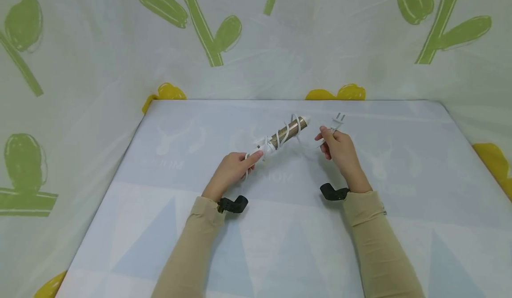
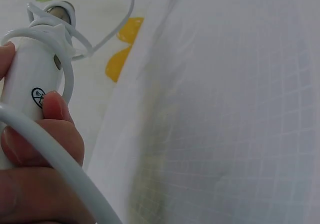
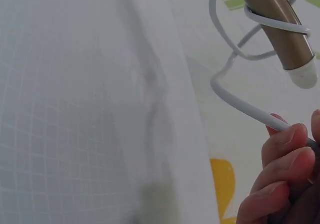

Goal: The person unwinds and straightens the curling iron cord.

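Observation:
My left hand (image 1: 234,169) grips the white handle of a curling iron (image 1: 285,134), whose bronze barrel tilts up to the right and ends in a white tip. Its white cord (image 2: 62,159) loops loosely around both handle and barrel. In the left wrist view the fingers curl round the handle, with a small black symbol beside them. My right hand (image 1: 340,151) pinches the cord close to the two-pin plug (image 1: 338,119), whose prongs point up and away. From the right wrist view, a stretch of cord (image 3: 245,107) runs from the barrel to those fingers.
Both hands are over a table (image 1: 280,244) covered by a pale blue and white patterned cloth. Behind it and at the sides hangs a white sheet (image 1: 304,58) printed with green stems and yellow shapes. A black wrist camera (image 1: 234,204) sits on each wrist.

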{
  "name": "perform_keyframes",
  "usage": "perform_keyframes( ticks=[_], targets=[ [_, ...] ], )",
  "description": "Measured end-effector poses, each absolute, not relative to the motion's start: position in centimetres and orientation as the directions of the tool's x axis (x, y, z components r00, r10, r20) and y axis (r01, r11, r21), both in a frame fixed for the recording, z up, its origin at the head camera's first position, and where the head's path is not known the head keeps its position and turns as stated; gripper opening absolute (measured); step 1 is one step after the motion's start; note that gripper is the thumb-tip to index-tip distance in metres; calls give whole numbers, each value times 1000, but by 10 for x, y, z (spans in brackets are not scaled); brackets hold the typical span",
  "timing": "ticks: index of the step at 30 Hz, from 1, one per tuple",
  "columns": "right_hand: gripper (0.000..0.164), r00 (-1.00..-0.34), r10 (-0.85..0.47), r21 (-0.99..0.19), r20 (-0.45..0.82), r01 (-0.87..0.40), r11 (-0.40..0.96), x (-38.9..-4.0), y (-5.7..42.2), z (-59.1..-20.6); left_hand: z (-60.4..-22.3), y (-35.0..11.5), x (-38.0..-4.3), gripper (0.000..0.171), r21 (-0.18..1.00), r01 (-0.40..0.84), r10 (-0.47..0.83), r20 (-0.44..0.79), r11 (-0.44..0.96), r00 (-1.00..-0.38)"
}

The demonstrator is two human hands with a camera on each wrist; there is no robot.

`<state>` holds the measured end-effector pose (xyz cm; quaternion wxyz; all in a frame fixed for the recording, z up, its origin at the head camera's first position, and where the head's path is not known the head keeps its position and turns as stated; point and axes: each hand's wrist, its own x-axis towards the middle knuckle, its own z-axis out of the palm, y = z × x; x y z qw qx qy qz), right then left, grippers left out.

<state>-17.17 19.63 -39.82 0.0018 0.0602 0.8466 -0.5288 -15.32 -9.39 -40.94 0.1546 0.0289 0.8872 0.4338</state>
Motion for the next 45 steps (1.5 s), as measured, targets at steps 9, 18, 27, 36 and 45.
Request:
perform_keyframes(
  ticks=[9,18,27,36,45],
  targets=[
    [61,-981,187,-838,52,59,543,-170,195,-392,-411,-92,-152,72,770,-55,210,-241,635,-947],
    [63,-968,230,-831,99,47,554,-172,194,-392,-413,-91,-152,71,748,-40,222,-247,663,-943],
    [52,-957,239,-878,166,-33,477,-175,194,-394,-414,-93,-154,70,764,-74,203,-262,641,-944],
    [39,-928,248,-908,277,-168,384,-163,185,-378,-415,-99,-156,70,780,-104,176,-266,617,-948],
    [27,-927,218,-936,305,-249,249,-160,179,-372,-412,-105,-159,73,834,-150,141,-262,531,-955]
  ],
)
